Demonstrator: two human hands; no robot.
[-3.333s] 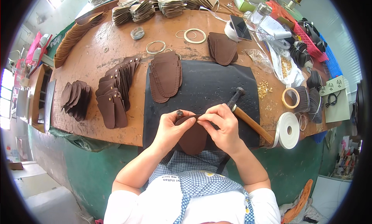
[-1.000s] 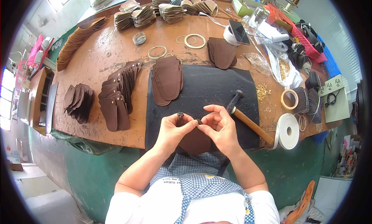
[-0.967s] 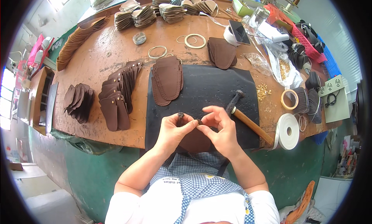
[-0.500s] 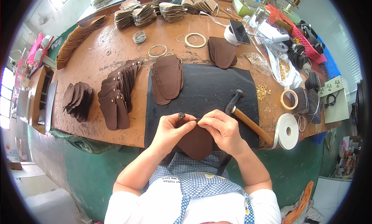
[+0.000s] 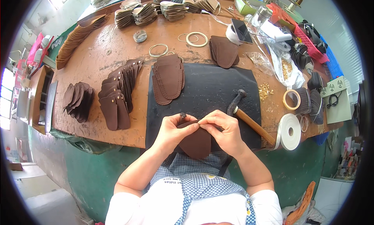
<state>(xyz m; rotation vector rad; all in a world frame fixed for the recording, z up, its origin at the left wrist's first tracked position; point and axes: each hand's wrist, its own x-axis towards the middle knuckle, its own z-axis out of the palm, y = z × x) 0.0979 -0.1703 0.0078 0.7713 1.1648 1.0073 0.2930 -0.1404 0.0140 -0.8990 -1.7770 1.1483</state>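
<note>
My left hand (image 5: 174, 130) grips a dark brown rounded leather piece (image 5: 196, 146) at the near edge of a black mat (image 5: 198, 88). The dark head of a small metal tool (image 5: 182, 115) pokes up between its thumb and fingers. With fingertips pinched, my right hand (image 5: 224, 129) meets the left thumb at the leather's upper edge; anything tiny in that pinch is hidden. Just right of it, a hammer (image 5: 251, 121) with a wooden handle lies on the mat. Stitched brown leather pieces (image 5: 168, 79) overlap on the mat's far left part.
Fanned leather pieces with metal studs (image 5: 117, 94) and another stack (image 5: 78, 101) lie left. Loose brass-coloured bits (image 5: 265, 91), a tape roll (image 5: 291, 99) and a white roll (image 5: 290, 132) sit right. A phone (image 5: 241, 31) and more leather pieces (image 5: 224, 51) are farther back.
The leather piece has shifted and turned slightly to the left between my hands. My right hand has moved a little left, still pinching at the upper edge.
</note>
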